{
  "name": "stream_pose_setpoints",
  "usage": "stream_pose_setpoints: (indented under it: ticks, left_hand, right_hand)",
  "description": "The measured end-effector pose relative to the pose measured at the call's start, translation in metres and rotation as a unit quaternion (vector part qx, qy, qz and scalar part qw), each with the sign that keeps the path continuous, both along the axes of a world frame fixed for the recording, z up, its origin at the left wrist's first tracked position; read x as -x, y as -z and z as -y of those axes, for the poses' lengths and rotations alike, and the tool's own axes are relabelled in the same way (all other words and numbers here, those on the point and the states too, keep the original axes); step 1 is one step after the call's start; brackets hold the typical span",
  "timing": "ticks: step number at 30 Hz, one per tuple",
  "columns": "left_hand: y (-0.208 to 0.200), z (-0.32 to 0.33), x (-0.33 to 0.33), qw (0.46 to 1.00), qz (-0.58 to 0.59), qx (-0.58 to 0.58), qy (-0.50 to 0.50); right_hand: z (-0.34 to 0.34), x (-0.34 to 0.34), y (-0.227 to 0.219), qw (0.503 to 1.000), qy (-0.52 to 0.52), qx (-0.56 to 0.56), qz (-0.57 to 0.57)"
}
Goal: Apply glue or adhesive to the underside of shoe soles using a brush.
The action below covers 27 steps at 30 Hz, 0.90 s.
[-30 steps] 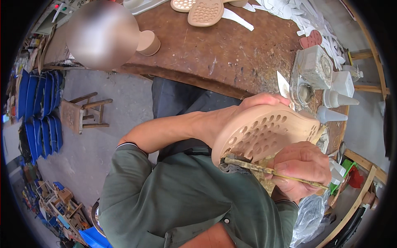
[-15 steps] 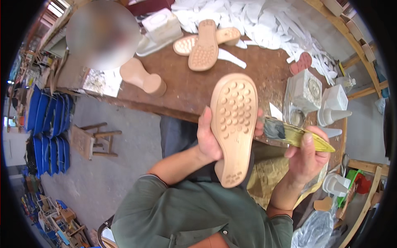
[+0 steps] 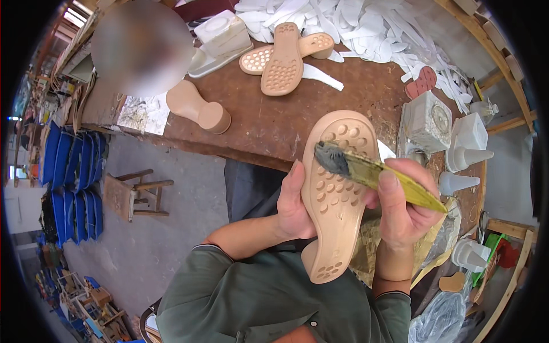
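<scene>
My left hand (image 3: pixel 296 206) is closed round the edge of a beige heeled shoe sole (image 3: pixel 337 211), its dimpled face turned up toward me. In my right hand (image 3: pixel 403 208) is a brush (image 3: pixel 372 174) with a yellow-green handle and dark, matted bristles. The bristle end lies over the dimples of the sole's wide front part; whether it presses on them I cannot tell. Beyond, on the table, two more beige soles lie crossed, the upper sole (image 3: pixel 282 71) over the lower sole (image 3: pixel 257 60). Another sole (image 3: pixel 197 106) rests near the table's left edge.
A brown table (image 3: pixel 240 126) spans the far side, with a heap of white cut strips (image 3: pixel 366 28) at its back. White block-shaped containers (image 3: pixel 428 123) and white cones (image 3: pixel 459 183) stand right. A wooden stool (image 3: pixel 134 194) and blue stacked trays (image 3: pixel 71 183) are left.
My right hand has brought the brush leftward from beside the sole to over its dimpled front. The sole has shifted slightly right and down with my left hand.
</scene>
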<state>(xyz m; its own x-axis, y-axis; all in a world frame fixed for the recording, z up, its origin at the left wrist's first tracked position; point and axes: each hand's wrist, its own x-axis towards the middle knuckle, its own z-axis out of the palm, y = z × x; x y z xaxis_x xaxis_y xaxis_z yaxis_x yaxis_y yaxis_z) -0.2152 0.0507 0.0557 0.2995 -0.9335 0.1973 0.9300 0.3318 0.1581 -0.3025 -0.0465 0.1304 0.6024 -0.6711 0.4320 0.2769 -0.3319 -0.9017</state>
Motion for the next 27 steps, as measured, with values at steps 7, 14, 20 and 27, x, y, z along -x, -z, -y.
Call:
stream_pose_setpoints:
  ticks: [7, 14, 20, 27]
  left_hand:
    - [-0.027, -0.001, -0.008, 0.997, 0.005, -0.067, 0.041]
    - [-0.022, -0.002, -0.012, 0.997, 0.005, -0.034, 0.070]
    - [-0.019, 0.001, -0.012, 0.986, 0.055, -0.141, 0.072]
    - [0.015, 0.014, -0.012, 0.989, 0.062, -0.115, 0.074]
  right_hand:
    - [-0.016, 0.019, 0.000, 0.996, 0.016, 0.013, -0.087]
    - [-0.017, 0.030, 0.004, 0.992, 0.015, 0.067, -0.104]
    - [-0.014, 0.039, 0.008, 0.990, -0.007, 0.063, -0.127]
    - [0.016, 0.080, 0.016, 0.985, 0.057, -0.140, -0.087]
